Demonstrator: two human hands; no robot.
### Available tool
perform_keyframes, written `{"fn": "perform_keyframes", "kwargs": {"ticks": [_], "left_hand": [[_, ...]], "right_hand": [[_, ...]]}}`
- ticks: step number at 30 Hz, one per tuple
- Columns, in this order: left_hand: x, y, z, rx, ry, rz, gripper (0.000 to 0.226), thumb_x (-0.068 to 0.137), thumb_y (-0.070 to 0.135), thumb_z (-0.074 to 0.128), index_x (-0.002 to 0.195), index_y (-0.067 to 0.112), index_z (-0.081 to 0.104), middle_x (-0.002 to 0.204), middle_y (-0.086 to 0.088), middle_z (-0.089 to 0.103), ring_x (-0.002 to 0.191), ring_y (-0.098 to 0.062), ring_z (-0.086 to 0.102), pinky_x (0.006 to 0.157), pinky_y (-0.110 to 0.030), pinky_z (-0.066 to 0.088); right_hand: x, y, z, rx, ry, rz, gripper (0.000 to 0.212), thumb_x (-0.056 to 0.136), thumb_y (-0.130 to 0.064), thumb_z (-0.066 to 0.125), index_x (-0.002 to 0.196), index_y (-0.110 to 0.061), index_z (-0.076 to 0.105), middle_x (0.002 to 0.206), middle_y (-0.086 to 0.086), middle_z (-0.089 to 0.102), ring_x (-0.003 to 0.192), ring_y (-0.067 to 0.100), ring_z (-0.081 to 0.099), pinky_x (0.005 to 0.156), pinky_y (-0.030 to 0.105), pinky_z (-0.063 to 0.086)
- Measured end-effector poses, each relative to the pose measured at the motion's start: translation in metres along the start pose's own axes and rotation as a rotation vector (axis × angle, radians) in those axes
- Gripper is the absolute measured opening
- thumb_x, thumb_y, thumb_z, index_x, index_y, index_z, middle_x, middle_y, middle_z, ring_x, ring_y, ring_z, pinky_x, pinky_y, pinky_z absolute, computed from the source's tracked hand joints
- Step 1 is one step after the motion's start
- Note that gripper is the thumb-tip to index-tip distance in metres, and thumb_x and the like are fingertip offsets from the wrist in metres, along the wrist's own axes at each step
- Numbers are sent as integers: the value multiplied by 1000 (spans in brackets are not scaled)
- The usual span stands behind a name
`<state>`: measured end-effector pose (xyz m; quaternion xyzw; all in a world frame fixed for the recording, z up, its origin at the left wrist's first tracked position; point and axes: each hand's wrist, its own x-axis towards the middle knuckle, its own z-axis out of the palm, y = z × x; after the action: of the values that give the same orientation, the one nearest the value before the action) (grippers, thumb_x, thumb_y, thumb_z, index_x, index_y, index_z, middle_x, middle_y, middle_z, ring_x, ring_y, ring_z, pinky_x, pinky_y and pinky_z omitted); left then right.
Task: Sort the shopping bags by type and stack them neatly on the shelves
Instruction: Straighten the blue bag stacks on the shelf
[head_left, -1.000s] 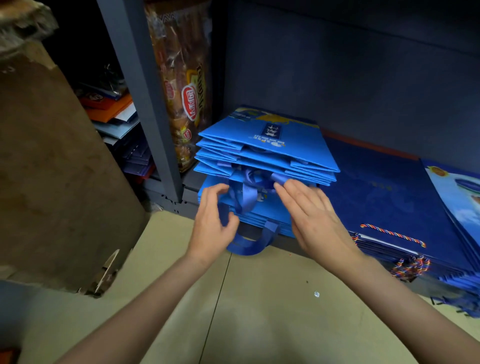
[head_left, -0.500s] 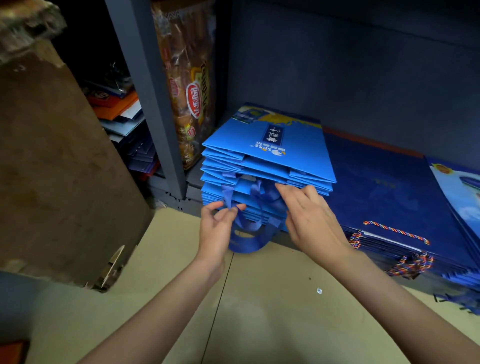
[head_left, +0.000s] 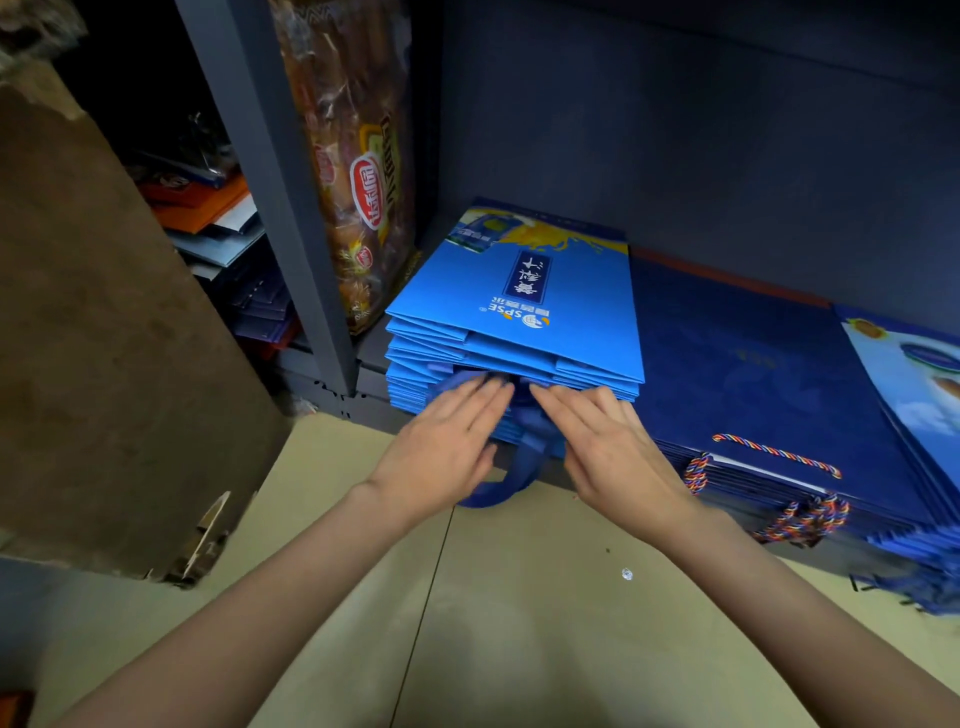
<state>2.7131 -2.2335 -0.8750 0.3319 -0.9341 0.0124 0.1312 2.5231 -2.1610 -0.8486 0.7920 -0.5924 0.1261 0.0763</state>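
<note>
**Tucking ribbon handles into a stack of folded paper bags**

The stack of light-blue bags (head_left: 511, 312) lies flat at the left end of the shelf (head_left: 371, 358), at about twelve o'clock from the hands. Both hands meet at its front edge. The left hand (head_left: 447, 449) has its fingers nearly straight and close together, tips pressed against the bag edges; the right hand (head_left: 605, 441) mirrors it, fingers extended and slightly spread. Neither hand plainly grips anything — the fingertips appear to push the blue ribbon handles (head_left: 519, 457) in between the layers, though one loop hangs free below the shelf edge at six o'clock of the stack. At three o'clock, touching the stack's right side, lies a lower pile of dark-blue bags (head_left: 753, 374) with braided cord handles (head_left: 779, 454). A packaged snack (head_left: 358, 171) stands upright at ten o'clock, beside the shelf post.

Handling, as a judgement: folded paper bags are light and fairly stiff when flat, but glossy, so layers may slide — the stack is best squared by pressing its edges or lifted from beneath with both palms. The ribbons are soft and limp; pulling them would drag single bags out.
</note>
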Motion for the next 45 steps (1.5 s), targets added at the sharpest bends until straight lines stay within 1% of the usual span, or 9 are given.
{"fn": "perform_keyframes", "kwargs": {"ticks": [6,10,14,22,29,36,40,43,45], "left_hand": [[14,9,-3,17,-203,-213,65,94,32,45,149,10,17,156,-2,19,142,-16,18,114,-30,18],[10,18,5,-31,-94,-225,69,52,20,81,118,6,63,120,-10,63,104,-25,62,83,-31,52],[-7,11,7,-106,104,-176,54,64,10,59,119,8,60,116,-14,62,98,-26,57,68,-32,57],[-12,-9,-9,-194,265,-135,55,67,-5,64,117,9,45,101,-4,37,84,-19,41,45,-36,52],[16,5,11,-15,-36,21,52,71,23,59,117,-2,62,91,-8,67,84,-23,67,72,-27,53],[19,19,8,-4,-273,-127,44,92,23,44,133,10,33,131,-7,46,123,-22,42,101,-29,30],[0,28,2,-54,-176,-197,55,91,17,43,143,4,31,143,-13,39,133,-22,37,107,-29,31],[-17,19,-8,-170,65,-123,34,74,14,47,99,8,69,95,-4,71,85,-20,66,68,-25,52],[-30,2,-9,-232,199,-179,31,76,14,45,97,9,68,89,-2,68,82,-18,58,72,-27,47]], "right_hand": [[8,3,11,-298,129,-28,53,69,-14,78,118,-13,60,112,2,61,85,22,40,72,34,29],[26,4,17,-314,299,24,14,74,-20,78,80,-17,67,97,-2,66,79,20,37,67,34,27],[33,4,14,-331,372,83,18,71,-12,78,68,-16,61,92,0,65,77,22,37,66,35,26],[34,-8,28,-377,353,227,17,68,-7,75,68,-14,60,86,4,60,75,24,33,67,37,25],[7,-1,19,-164,153,42,21,72,-10,70,93,-14,68,105,6,60,86,23,41,72,36,31],[-17,-3,-12,87,163,43,22,85,-23,53,99,-10,66,109,7,57,94,25,48,76,37,48],[3,6,-3,-70,18,210,72,61,-32,83,123,-12,51,128,16,48,115,30,36,91,50,42],[17,11,9,-79,-111,313,88,50,-34,89,126,-11,51,130,21,48,117,30,30,96,55,37],[24,15,11,-66,-136,328,86,51,-32,89,127,-11,52,132,21,46,119,27,25,101,57,31]]}}
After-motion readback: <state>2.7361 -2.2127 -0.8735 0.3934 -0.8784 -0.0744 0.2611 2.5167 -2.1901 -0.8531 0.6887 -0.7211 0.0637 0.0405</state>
